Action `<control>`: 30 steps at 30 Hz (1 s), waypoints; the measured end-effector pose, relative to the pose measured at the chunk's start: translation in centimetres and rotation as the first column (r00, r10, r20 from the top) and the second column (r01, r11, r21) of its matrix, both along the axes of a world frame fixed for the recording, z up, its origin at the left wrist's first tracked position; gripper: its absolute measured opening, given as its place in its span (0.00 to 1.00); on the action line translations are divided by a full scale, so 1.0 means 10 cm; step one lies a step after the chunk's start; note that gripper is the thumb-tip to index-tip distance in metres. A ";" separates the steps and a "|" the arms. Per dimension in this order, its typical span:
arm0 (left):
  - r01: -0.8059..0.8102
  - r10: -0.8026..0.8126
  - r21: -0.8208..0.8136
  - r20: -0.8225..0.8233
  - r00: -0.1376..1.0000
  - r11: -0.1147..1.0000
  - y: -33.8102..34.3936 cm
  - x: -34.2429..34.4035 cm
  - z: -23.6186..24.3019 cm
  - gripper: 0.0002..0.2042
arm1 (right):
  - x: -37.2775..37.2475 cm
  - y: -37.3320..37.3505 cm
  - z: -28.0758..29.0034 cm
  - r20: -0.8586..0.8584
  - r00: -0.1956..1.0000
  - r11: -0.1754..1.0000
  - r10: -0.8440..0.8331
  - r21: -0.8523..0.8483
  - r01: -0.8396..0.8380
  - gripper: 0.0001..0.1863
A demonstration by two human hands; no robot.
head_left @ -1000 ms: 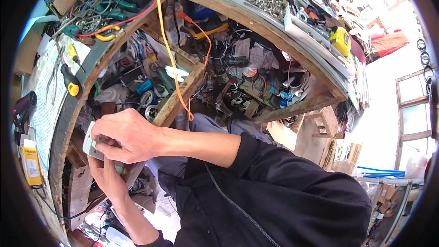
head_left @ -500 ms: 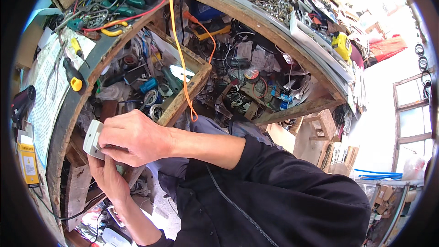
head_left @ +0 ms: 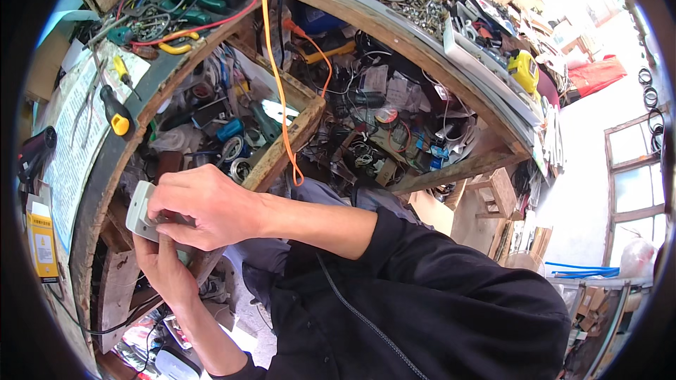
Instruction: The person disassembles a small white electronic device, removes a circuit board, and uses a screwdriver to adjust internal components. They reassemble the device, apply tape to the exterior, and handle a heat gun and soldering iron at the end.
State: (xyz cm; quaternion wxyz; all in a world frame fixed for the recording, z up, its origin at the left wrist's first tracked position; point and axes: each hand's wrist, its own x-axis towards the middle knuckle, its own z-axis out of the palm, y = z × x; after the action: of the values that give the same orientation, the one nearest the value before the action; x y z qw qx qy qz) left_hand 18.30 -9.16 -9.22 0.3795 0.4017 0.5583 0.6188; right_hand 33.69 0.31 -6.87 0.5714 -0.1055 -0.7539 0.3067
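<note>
A small light-grey plastic casing [head_left: 139, 207] with a rounded end and a small dark hole is held over the bench's front edge. From below, my left hand [head_left: 167, 276] grips it, its fingers mostly hidden behind the casing and my other hand. My right hand [head_left: 211, 204] reaches across from the right, with curled fingers and thumb pinched at the casing's near side. Whatever lies between those fingertips is too small to make out. Nearest on the bench are a black-and-yellow screwdriver [head_left: 114, 111] and a smaller yellow-handled one [head_left: 124, 74].
Pliers with yellow handles [head_left: 177, 45] lie among cables at the bench's far left. An orange cord [head_left: 274, 77] hangs down in front of the bench. Open wooden compartments [head_left: 380, 109] below are crammed with wires and parts. A yellow box [head_left: 42, 246] stands at the left.
My right fingers have shifted slightly on the casing, with a wider gap showing between thumb and fingers. The casing has tilted a little; my left hand stays nearly in place.
</note>
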 end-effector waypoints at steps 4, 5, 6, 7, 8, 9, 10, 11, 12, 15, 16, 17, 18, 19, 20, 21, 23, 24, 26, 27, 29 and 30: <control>0.019 -0.019 0.012 0.043 0.999 1.000 0.01 0.01 0.02 0.22 | -0.03 0.01 -0.02 0.053 0.998 0.997 -0.034 -0.073 0.037 0.19; 0.023 -0.023 0.001 0.049 0.999 1.000 0.01 0.00 0.02 0.22 | -0.03 0.01 -0.01 0.081 0.996 0.994 -0.048 -0.089 0.056 0.20; 0.027 -0.026 -0.010 0.055 0.998 1.000 0.02 -0.02 0.01 0.22 | -0.03 0.02 0.00 0.109 0.992 0.992 -0.063 -0.105 0.074 0.21; 0.032 -0.031 -0.020 0.061 0.998 0.999 0.03 -0.03 0.00 0.23 | -0.02 0.03 0.00 0.124 0.990 0.990 -0.066 -0.115 0.081 0.21; 0.026 -0.024 -0.031 0.062 0.998 0.999 0.04 -0.03 0.00 0.23 | -0.02 0.03 0.00 0.139 0.988 0.988 -0.070 -0.126 0.087 0.21; 0.021 -0.018 -0.042 0.064 0.998 0.999 0.05 -0.04 -0.01 0.23 | -0.02 0.04 0.00 0.155 0.985 0.986 -0.073 -0.135 0.095 0.22; 0.015 -0.012 -0.052 0.065 0.998 0.999 0.06 -0.04 -0.01 0.23 | -0.02 0.04 0.00 0.152 0.986 0.988 -0.074 -0.126 0.094 0.22; 0.013 -0.010 -0.048 0.066 0.998 0.999 0.07 -0.04 -0.02 0.23 | -0.02 0.05 0.00 0.150 0.986 0.989 -0.075 -0.117 0.093 0.22; 0.012 -0.009 -0.042 0.067 0.998 0.999 0.07 -0.04 -0.02 0.23 | -0.01 0.06 0.00 0.148 0.986 0.990 -0.076 -0.107 0.093 0.22; -0.002 0.002 -0.013 0.060 0.998 1.000 0.06 -0.04 -0.02 0.23 | -0.02 0.07 0.00 0.118 0.992 0.992 -0.052 -0.106 0.064 0.22; -0.012 0.012 -0.001 0.057 0.998 1.000 0.03 -0.05 -0.02 0.23 | -0.04 0.05 0.01 0.120 0.992 0.989 -0.036 -0.137 0.052 0.21; -0.013 0.013 -0.004 0.052 0.999 1.000 0.02 -0.05 -0.01 0.23 | -0.04 0.03 0.03 0.121 0.993 0.985 -0.016 -0.167 0.036 0.21; -0.020 0.020 -0.007 0.046 0.999 1.000 0.04 -0.02 0.01 0.22 | -0.04 0.01 0.05 0.121 0.993 0.980 0.009 -0.196 0.015 0.21; -0.049 0.049 -0.014 0.031 0.998 0.999 0.01 -0.03 0.05 0.22 | -0.04 0.00 0.05 0.127 0.992 0.980 -0.027 -0.195 0.051 0.21; -0.049 0.050 -0.015 0.062 0.997 0.999 0.03 0.01 0.10 0.20 | -0.08 0.02 0.04 0.115 0.992 0.979 -0.040 -0.195 0.062 0.22; -0.075 0.075 0.011 0.029 0.997 0.997 0.05 0.04 0.08 0.19 | -0.10 0.01 0.04 0.103 0.995 0.966 -0.012 -0.255 0.038 0.22; -0.060 0.058 0.019 0.083 0.995 0.998 0.11 0.09 0.11 0.18 | -0.01 0.05 0.05 0.131 0.991 0.939 0.022 -0.343 0.024 0.23; -0.024 0.015 0.071 0.121 0.993 0.997 0.12 0.07 0.11 0.18 | 0.01 0.05 0.06 0.182 0.983 0.926 0.034 -0.375 0.037 0.23; -0.048 0.026 0.090 0.227 0.974 0.995 0.09 0.08 0.10 0.21 | 0.01 0.05 0.10 0.156 0.987 0.927 0.045 -0.374 0.017 0.23; -0.071 0.045 0.100 0.237 0.970 0.992 0.07 0.08 0.12 0.21 | -0.02 0.04 0.12 0.152 0.987 0.932 0.047 -0.361 0.012 0.23; -0.081 0.053 0.092 0.280 0.959 0.992 0.06 0.10 0.15 0.24 | -0.03 0.07 0.10 0.201 0.979 0.939 0.039 -0.341 0.032 0.24; -0.092 0.062 0.088 0.295 0.953 0.992 0.03 0.11 0.18 0.24 | -0.04 0.07 0.08 0.240 0.969 0.925 0.060 -0.378 0.037 0.24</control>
State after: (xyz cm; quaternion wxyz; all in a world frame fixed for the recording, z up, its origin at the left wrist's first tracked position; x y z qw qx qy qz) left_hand 19.44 -8.82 -7.42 0.4127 0.3026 0.4794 0.7129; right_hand 33.24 1.06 -6.07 0.4399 -0.2470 -0.7461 0.4345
